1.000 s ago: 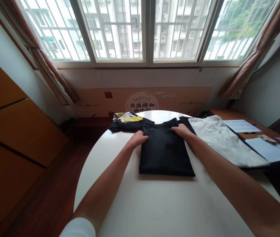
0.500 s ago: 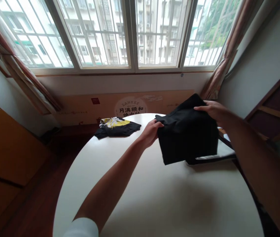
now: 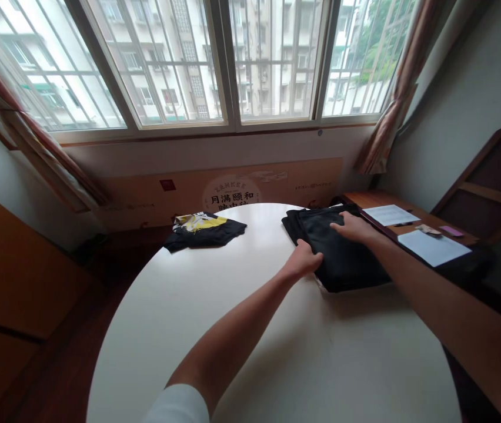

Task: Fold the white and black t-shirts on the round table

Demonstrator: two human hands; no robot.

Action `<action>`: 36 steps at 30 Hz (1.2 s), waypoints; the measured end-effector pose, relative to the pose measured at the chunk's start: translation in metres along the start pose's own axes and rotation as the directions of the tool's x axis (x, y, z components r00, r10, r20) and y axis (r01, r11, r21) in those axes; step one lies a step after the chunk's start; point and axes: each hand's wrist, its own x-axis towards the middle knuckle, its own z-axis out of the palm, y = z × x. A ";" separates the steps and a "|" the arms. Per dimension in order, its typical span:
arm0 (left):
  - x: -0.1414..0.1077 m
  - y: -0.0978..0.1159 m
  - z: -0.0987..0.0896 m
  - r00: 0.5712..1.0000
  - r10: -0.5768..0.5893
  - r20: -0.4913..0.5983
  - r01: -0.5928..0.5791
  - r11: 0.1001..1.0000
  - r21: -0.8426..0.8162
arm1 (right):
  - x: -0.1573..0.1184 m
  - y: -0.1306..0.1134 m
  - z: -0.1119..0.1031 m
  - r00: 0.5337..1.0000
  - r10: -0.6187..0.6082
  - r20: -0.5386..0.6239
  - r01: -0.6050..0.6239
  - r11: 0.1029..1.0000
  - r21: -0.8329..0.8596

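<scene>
A folded black garment (image 3: 343,264) lies on other dark folded cloth (image 3: 291,222) at the right side of the white round table (image 3: 215,329). At its near left edge, my left hand (image 3: 304,259) is closed with the thumb on top of the fabric. My right hand (image 3: 353,228) is closed on the garment's far part, fingertips against the cloth. Which kind of garment it is, I cannot make out. Apart from both hands, a black piece of clothing with a yellow and white print (image 3: 206,232) rests near the table's far left edge.
Beyond the table's right edge stands a wooden desk (image 3: 347,198) with white papers (image 3: 433,247) and small items on it. A wooden chair (image 3: 493,188) leans in at the right. Behind the table, a printed board (image 3: 144,197) stands under the barred window (image 3: 228,126).
Both hands have lowered the black garment from the air onto the dark cloth at the right. It now lies flat. The papers on the desk have come into view.
</scene>
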 end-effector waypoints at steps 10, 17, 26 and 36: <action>-0.091 -0.050 -0.032 0.962 0.273 0.004 -0.256 0.893 0.371 | -0.067 -0.033 0.035 0.995 -0.087 0.039 0.094 0.969 -0.231; -0.084 -0.123 -0.168 0.886 0.144 -0.440 0.229 0.691 0.686 | -0.171 -0.109 0.064 0.778 -0.626 0.053 0.629 0.776 -0.051; -0.086 -0.143 -0.218 0.853 0.055 -0.520 0.365 0.648 0.668 | -0.217 -0.127 0.108 0.718 -0.686 0.121 0.677 0.728 0.110; -0.101 -0.096 -0.179 0.958 0.082 -0.276 0.130 0.731 0.669 | -0.208 -0.120 0.114 0.774 -0.633 -0.011 0.595 0.723 0.351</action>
